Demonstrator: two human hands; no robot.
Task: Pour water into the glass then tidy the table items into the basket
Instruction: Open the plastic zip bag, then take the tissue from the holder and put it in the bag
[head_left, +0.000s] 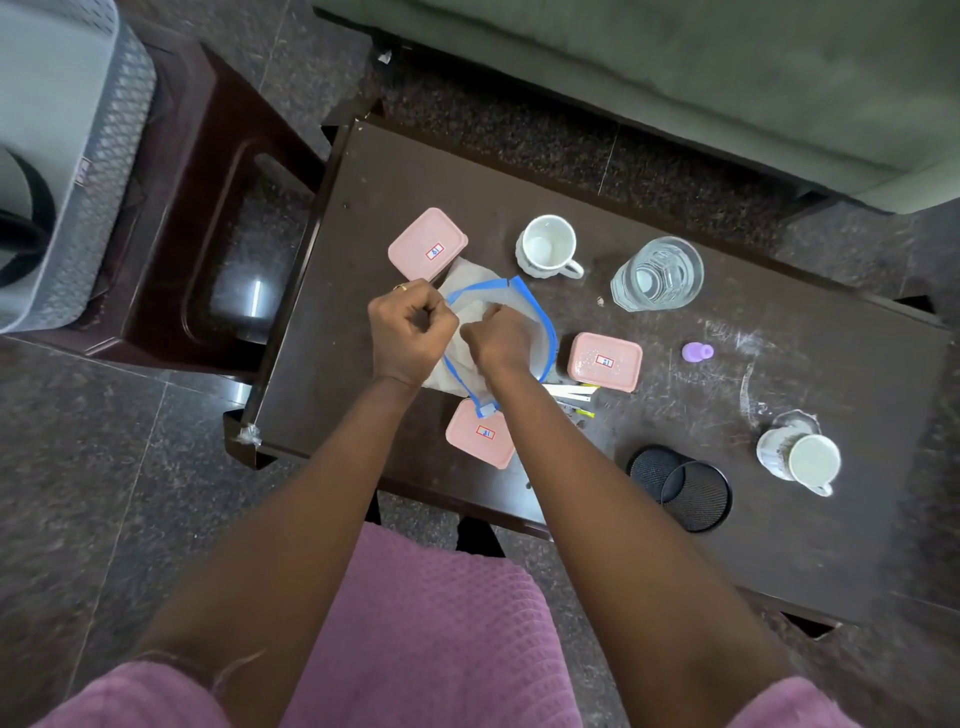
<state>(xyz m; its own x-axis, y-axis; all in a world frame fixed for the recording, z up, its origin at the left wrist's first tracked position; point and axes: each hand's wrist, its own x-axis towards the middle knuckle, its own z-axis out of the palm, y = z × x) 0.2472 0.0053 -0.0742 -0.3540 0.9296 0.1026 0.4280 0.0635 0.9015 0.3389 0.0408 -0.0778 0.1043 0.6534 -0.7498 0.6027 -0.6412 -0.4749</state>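
The blue-rimmed zip pouch (498, 322) is being pinched at its rim by both hands: left hand (410, 338) at 9 o'clock, right hand (498, 340) at centre.

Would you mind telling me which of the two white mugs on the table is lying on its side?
The mug at the table's right end, beside the black mesh cup, lies tipped over. The other mug, near the water glass, stands upright.
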